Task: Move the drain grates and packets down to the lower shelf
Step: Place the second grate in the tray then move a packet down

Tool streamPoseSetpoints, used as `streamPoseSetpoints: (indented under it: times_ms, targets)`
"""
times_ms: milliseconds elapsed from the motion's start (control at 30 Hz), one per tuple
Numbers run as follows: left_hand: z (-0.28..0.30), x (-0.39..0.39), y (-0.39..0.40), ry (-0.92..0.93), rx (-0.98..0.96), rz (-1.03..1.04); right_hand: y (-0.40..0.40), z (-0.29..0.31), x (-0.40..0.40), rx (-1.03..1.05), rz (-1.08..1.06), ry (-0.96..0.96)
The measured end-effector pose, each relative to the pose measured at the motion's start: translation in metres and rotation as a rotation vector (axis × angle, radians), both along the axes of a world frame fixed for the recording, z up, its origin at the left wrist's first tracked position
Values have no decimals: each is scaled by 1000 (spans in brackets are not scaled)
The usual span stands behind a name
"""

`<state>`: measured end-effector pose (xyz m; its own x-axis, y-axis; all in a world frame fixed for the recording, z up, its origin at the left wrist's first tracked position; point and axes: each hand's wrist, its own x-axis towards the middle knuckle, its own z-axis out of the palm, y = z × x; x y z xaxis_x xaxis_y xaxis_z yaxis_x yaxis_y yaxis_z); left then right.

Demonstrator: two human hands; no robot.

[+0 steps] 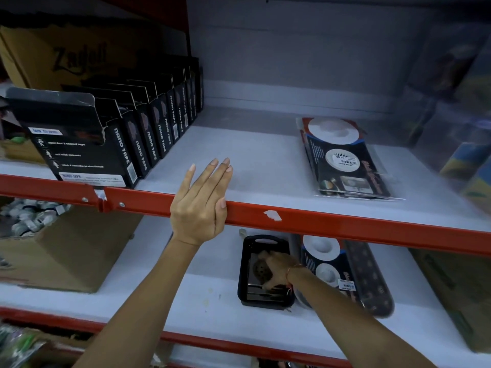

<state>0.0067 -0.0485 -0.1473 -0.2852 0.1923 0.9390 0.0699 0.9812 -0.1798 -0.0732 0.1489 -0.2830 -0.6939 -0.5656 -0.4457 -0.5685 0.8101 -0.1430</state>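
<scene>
Head view: left hand [200, 201] flat, fingers spread wide on upper shelf edge [318, 221], likely bracing. Right hand [275, 269] rested on drain grates [261, 272] in black tray [243, 272], lower shelf [186, 296]; grip unclear. Packets [348, 160] remained above.

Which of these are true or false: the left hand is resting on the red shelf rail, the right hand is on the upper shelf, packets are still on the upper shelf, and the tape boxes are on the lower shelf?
1. The left hand rests on the red shelf rail. True.
2. The right hand is on the upper shelf. False: it is on the lower shelf, over a black tray.
3. Packets lie on the upper shelf. True.
4. The tape boxes stand on the lower shelf. False: they stand on the upper shelf, at its left.
</scene>
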Motion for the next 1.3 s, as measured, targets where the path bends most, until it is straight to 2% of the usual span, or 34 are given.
streamPoseSetpoints:
  times_ms: [200, 300, 400, 467, 567, 633, 733, 833, 900, 967, 1067, 1167, 1300]
  targets:
    - [2, 3, 0, -26, -4, 0, 9, 13, 18, -28, 98, 87]
    - [4, 7, 2, -49, 28, -25, 19, 43, 35, -127, 158, 134]
    - [6, 12, 8, -71, 85, -56, 36, 85, 57, -294, 187, 284]
    - [11, 15, 16, -121, 197, -42, 47, 115, 73, -473, 190, 333]
    - [33, 24, 38, -252, 537, -25, 63, 163, 94, -756, 154, 309]
    - [55, 22, 52, -364, 716, -100, 72, 195, 96, -899, 120, 344]
    - [81, -5, 68, -552, 880, -255, 86, 238, 73, -1056, 2, 494]
    - [99, -42, 82, -757, 1336, -537, 105, 257, 24, -1168, -246, 555]
    - [104, -62, 90, -849, 1548, -595, 118, 258, -10, -1196, -463, 549]
    - [106, -81, 100, -923, 1587, -572, 137, 250, -49, -1107, -707, 505]
    - [110, -98, 116, -1026, 1580, -510, 164, 222, -104, -987, -950, 223]
    - [108, -109, 128, -1087, 1636, -625, 165, 213, -125, -974, -935, 205]
    - [105, -116, 130, -1125, 1635, -720, 156, 231, -101, -1168, -929, 76]
